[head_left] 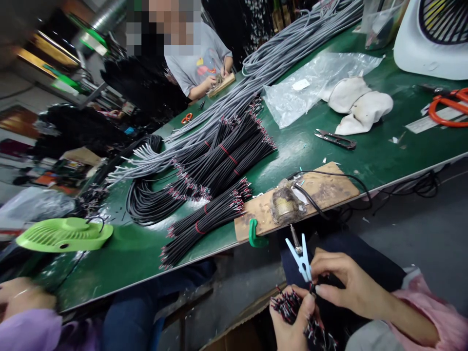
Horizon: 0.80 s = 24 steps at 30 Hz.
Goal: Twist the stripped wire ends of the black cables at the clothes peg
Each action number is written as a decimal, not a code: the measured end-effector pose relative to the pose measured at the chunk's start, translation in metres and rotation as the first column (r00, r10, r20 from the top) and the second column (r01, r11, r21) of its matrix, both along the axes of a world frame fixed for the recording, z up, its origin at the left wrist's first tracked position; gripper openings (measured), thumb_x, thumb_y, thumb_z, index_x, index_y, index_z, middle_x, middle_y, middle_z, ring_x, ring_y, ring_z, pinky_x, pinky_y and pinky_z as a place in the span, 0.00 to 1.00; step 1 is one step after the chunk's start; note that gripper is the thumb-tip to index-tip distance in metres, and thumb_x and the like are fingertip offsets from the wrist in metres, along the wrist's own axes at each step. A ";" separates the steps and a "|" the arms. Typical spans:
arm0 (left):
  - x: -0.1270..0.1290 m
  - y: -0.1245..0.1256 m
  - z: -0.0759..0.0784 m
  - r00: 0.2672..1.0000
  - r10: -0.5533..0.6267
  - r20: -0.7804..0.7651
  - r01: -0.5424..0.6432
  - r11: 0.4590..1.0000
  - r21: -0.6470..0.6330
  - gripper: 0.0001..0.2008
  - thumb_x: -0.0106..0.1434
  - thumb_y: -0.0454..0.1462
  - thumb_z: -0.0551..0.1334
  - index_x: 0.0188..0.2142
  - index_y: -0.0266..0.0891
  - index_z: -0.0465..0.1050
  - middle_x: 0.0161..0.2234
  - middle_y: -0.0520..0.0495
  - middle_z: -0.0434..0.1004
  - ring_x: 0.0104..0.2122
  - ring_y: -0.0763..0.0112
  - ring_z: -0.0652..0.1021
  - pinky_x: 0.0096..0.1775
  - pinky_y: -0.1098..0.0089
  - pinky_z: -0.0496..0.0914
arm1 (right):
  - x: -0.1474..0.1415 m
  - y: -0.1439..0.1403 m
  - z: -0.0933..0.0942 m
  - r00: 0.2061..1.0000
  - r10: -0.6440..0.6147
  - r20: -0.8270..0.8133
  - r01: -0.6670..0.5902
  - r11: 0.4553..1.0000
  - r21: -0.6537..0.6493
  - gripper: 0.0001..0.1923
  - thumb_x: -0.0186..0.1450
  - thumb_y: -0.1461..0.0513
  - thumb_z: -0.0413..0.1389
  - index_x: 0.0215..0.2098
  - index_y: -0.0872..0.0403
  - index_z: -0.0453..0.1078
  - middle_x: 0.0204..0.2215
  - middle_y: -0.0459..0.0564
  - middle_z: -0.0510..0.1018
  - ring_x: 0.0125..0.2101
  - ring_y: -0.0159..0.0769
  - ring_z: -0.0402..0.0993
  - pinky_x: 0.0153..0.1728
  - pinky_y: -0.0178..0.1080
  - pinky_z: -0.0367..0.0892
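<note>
Pink sleeve (435, 312) (right arm), dark blue trousers (351, 253).

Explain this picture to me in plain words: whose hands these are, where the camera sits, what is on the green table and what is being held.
There is no machine here: a person works with bare hands, and the camera sits on their head, looking forward and down. At the bottom, the left hand grips a bundle of black wires with red and white ends. The right hand pinches at a light blue clip just above that bundle. On the green table lie bundles of black cables, grey cables, a wooden board, small snips and a green fan. Another person works at the far end.
</note>
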State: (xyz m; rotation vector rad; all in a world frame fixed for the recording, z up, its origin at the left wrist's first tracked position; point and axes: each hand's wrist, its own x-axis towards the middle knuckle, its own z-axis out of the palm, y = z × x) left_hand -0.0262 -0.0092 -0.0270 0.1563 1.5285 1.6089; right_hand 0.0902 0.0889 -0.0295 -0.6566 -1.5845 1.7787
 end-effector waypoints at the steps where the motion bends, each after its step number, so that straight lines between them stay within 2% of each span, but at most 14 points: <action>1: 0.000 -0.001 -0.002 1.000 0.009 -0.026 -0.009 1.000 -0.013 0.20 0.41 0.45 0.78 0.22 0.37 0.72 0.12 0.55 0.73 0.10 0.79 0.70 0.14 0.81 0.62 | 0.000 0.000 0.003 1.000 -0.021 -0.007 0.022 0.998 0.052 0.05 0.60 0.66 0.59 0.34 0.57 0.77 0.30 0.51 0.78 0.33 0.37 0.71 0.36 0.38 0.65; 5: -0.003 -0.002 -0.008 0.985 -0.006 -0.173 0.005 1.000 -0.009 0.18 0.43 0.44 0.76 0.21 0.37 0.72 0.16 0.54 0.74 0.16 0.73 0.74 0.20 0.74 0.71 | -0.003 -0.001 0.011 0.995 -0.104 0.007 0.101 0.980 0.172 0.05 0.59 0.70 0.58 0.29 0.58 0.77 0.26 0.50 0.79 0.30 0.36 0.71 0.33 0.38 0.65; 8: -0.003 -0.002 -0.008 0.977 0.011 -0.211 -0.012 1.000 -0.003 0.18 0.42 0.44 0.77 0.21 0.37 0.72 0.18 0.53 0.74 0.17 0.72 0.74 0.20 0.74 0.71 | -0.005 -0.002 0.010 0.989 -0.145 0.031 0.136 0.969 0.204 0.06 0.57 0.71 0.57 0.27 0.58 0.76 0.24 0.50 0.78 0.28 0.36 0.71 0.31 0.38 0.65; 11: -0.001 0.000 -0.006 0.985 0.053 -0.166 -0.058 0.998 -0.026 0.20 0.40 0.44 0.78 0.21 0.37 0.71 0.17 0.54 0.74 0.16 0.74 0.73 0.17 0.77 0.68 | -0.005 -0.002 0.007 0.989 -0.132 0.064 0.117 0.974 0.195 0.06 0.57 0.71 0.57 0.26 0.59 0.76 0.23 0.50 0.78 0.28 0.36 0.71 0.30 0.37 0.64; 14: 0.002 0.001 -0.001 0.993 0.051 -0.105 -0.054 0.998 -0.030 0.20 0.40 0.45 0.78 0.22 0.37 0.70 0.13 0.56 0.72 0.12 0.76 0.72 0.15 0.79 0.65 | -0.002 -0.002 0.003 0.990 -0.101 0.102 0.083 0.982 0.172 0.07 0.56 0.72 0.57 0.26 0.58 0.76 0.23 0.50 0.78 0.27 0.35 0.69 0.30 0.37 0.63; 17: 0.003 0.000 -0.001 0.996 0.062 -0.060 -0.064 0.998 -0.029 0.21 0.40 0.44 0.78 0.23 0.38 0.70 0.11 0.57 0.72 0.10 0.77 0.71 0.14 0.79 0.64 | 0.000 -0.001 0.000 0.993 -0.081 0.089 0.072 0.993 0.094 0.04 0.58 0.68 0.60 0.30 0.57 0.78 0.26 0.51 0.79 0.29 0.37 0.70 0.32 0.38 0.64; 20: 0.002 -0.003 -0.006 0.994 0.067 -0.089 -0.072 0.996 -0.054 0.20 0.41 0.44 0.78 0.24 0.38 0.71 0.15 0.54 0.75 0.14 0.73 0.74 0.15 0.77 0.67 | -0.001 -0.002 -0.001 0.999 -0.045 0.022 0.045 0.998 0.033 0.05 0.60 0.63 0.64 0.34 0.56 0.78 0.29 0.51 0.79 0.33 0.39 0.71 0.35 0.39 0.65; 24: -0.003 -0.008 -0.016 0.980 0.008 -0.200 -0.022 0.998 -0.065 0.18 0.41 0.43 0.77 0.24 0.37 0.73 0.19 0.51 0.77 0.23 0.63 0.80 0.22 0.72 0.74 | -0.005 -0.004 0.003 0.994 -0.112 -0.014 0.113 0.989 0.096 0.11 0.65 0.60 0.61 0.26 0.57 0.75 0.23 0.49 0.74 0.28 0.35 0.68 0.32 0.38 0.61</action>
